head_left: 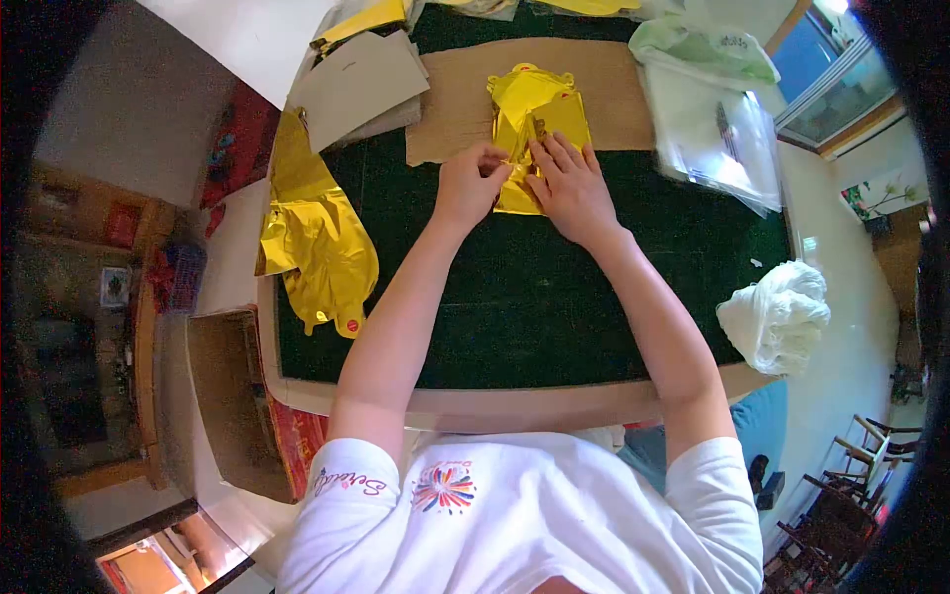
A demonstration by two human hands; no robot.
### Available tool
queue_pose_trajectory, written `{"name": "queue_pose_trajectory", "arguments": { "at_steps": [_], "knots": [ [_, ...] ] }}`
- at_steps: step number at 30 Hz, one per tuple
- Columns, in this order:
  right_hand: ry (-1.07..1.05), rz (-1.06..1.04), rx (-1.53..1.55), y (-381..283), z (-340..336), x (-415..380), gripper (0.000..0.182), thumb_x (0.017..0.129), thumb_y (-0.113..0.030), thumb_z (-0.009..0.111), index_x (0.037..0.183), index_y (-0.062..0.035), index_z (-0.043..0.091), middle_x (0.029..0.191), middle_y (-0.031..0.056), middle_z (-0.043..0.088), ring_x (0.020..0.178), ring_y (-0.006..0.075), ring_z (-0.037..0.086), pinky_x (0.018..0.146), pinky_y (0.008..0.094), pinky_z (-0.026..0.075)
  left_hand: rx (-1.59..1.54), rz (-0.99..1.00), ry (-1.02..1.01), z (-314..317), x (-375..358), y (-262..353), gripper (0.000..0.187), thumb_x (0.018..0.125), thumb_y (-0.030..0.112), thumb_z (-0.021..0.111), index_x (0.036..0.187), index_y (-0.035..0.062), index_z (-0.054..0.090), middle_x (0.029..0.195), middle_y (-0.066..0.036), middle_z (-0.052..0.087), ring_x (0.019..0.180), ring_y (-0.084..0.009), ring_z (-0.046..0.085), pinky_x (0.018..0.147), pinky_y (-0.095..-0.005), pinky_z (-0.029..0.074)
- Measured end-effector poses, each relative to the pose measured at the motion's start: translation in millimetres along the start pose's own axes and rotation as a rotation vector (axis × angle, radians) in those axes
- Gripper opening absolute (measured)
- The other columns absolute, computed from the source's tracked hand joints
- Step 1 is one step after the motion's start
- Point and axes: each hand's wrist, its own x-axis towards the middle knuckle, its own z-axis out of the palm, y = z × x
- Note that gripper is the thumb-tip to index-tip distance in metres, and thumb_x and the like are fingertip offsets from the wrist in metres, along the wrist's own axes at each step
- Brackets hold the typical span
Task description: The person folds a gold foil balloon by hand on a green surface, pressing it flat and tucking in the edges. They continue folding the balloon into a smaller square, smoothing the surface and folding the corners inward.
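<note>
A shiny gold foil balloon (534, 94), flat and partly folded over, lies across the front of a cardboard sheet and the dark green table top. At its left edge my left hand (470, 185) pinches the foil between thumb and fingers. My right hand (576, 195) presses on the foil with its fingers stretched out. Part of the balloon is hidden under my fingers. More flat gold foil balloons (332, 247) are spread over the left side of the table, one with a small red round mark.
Behind the balloon is the brown cardboard sheet (450, 99). Grey-white cards (361, 84) lie at the back left. Clear plastic bags (717, 139) sit at the back right, below a pale green bag (703, 49). A bundle of white string (777, 317) rests at the right edge.
</note>
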Motion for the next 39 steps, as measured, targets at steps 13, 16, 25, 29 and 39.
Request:
{"name": "queue_pose_trajectory", "arguments": {
  "at_steps": [13,16,25,29,39],
  "knots": [
    [-0.006,0.005,0.023,0,1,0,0.048,0.093,-0.032,0.050,0.135,-0.0093,0.044,0.136,0.0160,0.046,0.132,0.0303,0.038,0.109,0.0500,0.026,0.028,0.119,0.259,21,-15,-1,0.015,0.080,0.008,0.064,0.094,0.0044,0.065,0.086,-0.012,0.066,0.082,-0.0257,0.064,0.075,-0.0348,0.050],
    [0.018,-0.014,0.026,0,-1,0,0.047,0.093,-0.031,0.051,0.134,-0.0090,0.046,0.137,0.0175,0.045,0.131,0.0318,0.038,0.108,0.0509,0.027,0.152,0.247,0.277,25,-17,-5,0.018,0.078,0.005,0.063,0.096,0.0045,0.066,0.084,-0.012,0.060,0.085,-0.0277,0.058,0.076,-0.0368,0.047],
    [0.006,-0.005,0.027,-1,-2,2,0.046,0.092,-0.030,0.052,0.132,-0.0085,0.048,0.145,0.0182,0.033,0.134,0.0355,0.032,0.108,0.0520,0.027,0.488,0.353,0.264,30,-21,1,0.025,0.076,0.007,0.063,0.100,0.0083,0.069,0.102,-0.011,0.059,0.099,-0.0282,0.053,0.085,-0.0396,0.045],
    [0.003,-0.014,0.009,0,-1,2,0.046,0.093,-0.030,0.052,0.133,-0.0083,0.048,0.147,0.0173,0.030,0.136,0.0351,0.029,0.109,0.0509,0.025,0.599,0.430,0.244,31,-21,1,0.027,0.074,0.009,0.063,0.101,0.0078,0.068,0.117,-0.007,0.060,0.115,-0.0255,0.050,0.091,-0.0421,0.042],
    [-0.019,-0.005,0.028,4,1,2,0.052,0.093,-0.032,0.049,0.133,0.0016,0.044,0.149,0.0189,0.026,0.139,0.0331,0.023,0.111,0.0520,0.023,0.618,0.470,0.245,34,-20,-5,0.032,0.074,0.010,0.063,0.105,0.0086,0.066,0.124,-0.002,0.059,0.120,-0.0245,0.048,0.093,-0.0425,0.040]
  ]
}}
